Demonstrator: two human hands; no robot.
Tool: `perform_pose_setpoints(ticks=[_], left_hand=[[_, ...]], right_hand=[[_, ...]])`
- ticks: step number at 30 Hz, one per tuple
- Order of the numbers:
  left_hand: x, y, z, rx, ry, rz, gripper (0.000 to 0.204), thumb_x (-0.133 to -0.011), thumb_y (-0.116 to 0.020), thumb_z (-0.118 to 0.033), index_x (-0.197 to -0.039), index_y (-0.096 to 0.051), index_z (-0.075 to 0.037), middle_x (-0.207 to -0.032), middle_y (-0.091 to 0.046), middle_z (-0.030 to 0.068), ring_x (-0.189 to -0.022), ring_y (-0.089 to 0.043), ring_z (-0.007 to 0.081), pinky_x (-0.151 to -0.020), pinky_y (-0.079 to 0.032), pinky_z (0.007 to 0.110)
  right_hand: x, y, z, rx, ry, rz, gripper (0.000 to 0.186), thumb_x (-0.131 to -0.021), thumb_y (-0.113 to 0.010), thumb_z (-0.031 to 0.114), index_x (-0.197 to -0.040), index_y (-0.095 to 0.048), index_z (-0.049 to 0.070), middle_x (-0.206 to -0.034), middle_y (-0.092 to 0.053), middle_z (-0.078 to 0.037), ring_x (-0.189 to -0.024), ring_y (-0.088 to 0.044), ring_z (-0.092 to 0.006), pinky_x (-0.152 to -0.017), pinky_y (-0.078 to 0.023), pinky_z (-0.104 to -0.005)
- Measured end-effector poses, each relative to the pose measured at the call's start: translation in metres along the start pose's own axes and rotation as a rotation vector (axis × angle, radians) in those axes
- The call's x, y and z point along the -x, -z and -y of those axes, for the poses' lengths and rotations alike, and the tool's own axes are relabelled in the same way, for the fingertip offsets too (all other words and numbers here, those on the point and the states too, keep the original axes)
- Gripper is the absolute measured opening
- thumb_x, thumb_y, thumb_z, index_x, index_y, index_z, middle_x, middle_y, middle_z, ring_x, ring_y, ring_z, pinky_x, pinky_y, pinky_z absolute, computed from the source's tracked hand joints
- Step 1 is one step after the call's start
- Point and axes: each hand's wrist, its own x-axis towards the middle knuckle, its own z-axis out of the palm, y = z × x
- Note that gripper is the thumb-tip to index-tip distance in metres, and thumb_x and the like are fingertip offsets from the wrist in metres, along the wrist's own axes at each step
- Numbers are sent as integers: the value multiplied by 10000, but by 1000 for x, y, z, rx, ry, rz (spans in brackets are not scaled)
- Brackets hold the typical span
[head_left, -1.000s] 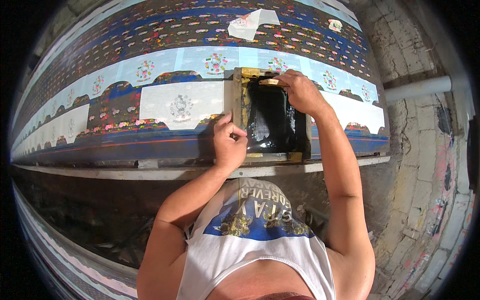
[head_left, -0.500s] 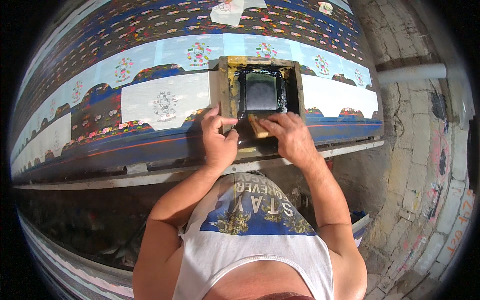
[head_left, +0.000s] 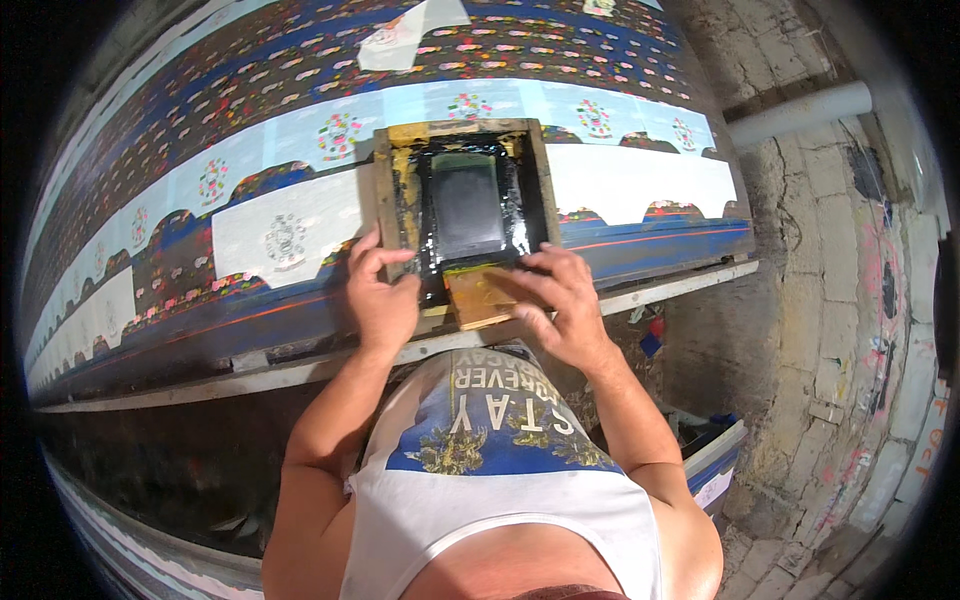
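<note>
A wooden screen-printing frame (head_left: 384,190) lies on the long printing table, its mesh window (head_left: 467,205) ringed with wet black ink. My left hand (head_left: 382,305) is closed on the near left corner of this frame. Against the near end of the frame rests a flat, yellow-stained wooden squeegee (head_left: 478,300), tilted toward me. Just right of it is my right hand (head_left: 562,305), fingers spread and slightly blurred. Its fingertips reach over the squeegee's right edge and the frame's near right corner without wrapping round either; contact is hard to tell.
White sheets flank the frame; the left sheet (head_left: 290,240) bears a dark outline print. Behind runs a row of light-blue sheets (head_left: 385,115) with colourful prints. A loose white scrap (head_left: 400,45) lies farther back. A pale rail (head_left: 690,283) edges the table, and a pipe (head_left: 800,112) juts at right.
My right hand has loosened from the squeegee and its fingers have spread. The squeegee now leans on the frame's near end. The whole view has shifted, with the frame appearing farther left.
</note>
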Motion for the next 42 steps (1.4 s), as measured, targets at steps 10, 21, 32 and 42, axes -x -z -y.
perform_pose_setpoints(ticks=[10, 21, 32, 42], left_hand=[[14, -143, -63, 93, -90, -21, 256, -775, -738, 156, -915, -760, -58, -1628, -596, 265, -1546, -541, 385, -1286, -400, 450], [42, -272, -71, 38, -32, -78, 244, -760, -762, 128, -887, -767, -80, -1576, -648, 260, -1490, -593, 388, -1255, -429, 456], [40, -277, -80, 59, 77, -52, 230, -765, -747, 129, -886, -746, -67, -1600, -631, 272, -1489, -602, 395, -1228, -460, 445], [36, -265, -105, -338, -65, 54, 676, -817, -757, 33, -1488, -712, -36, -1473, -652, 238, -1426, -591, 408, -1244, -461, 461]], right_hand=[[73, 60, -131, -351, -354, -272, 375, -959, -785, 94, -1328, -794, 31, -1440, -742, -171, -1435, -619, -401, -1253, -430, -516], [108, 141, -217, -161, -226, -207, 320, -959, -751, 20, -1275, -801, 25, -1401, -737, -180, -1432, -611, -440, -1231, -452, -540], [54, 161, -196, -1, 237, 213, 492, -813, -862, 68, -1296, -766, 47, -1272, -737, -154, -1232, -695, -387, -1052, -543, -517], [-50, 194, -224, -44, 186, 537, 323, -911, -678, -81, -1202, -778, 15, -1111, -765, -225, -1111, -726, -448, -979, -589, -523]])
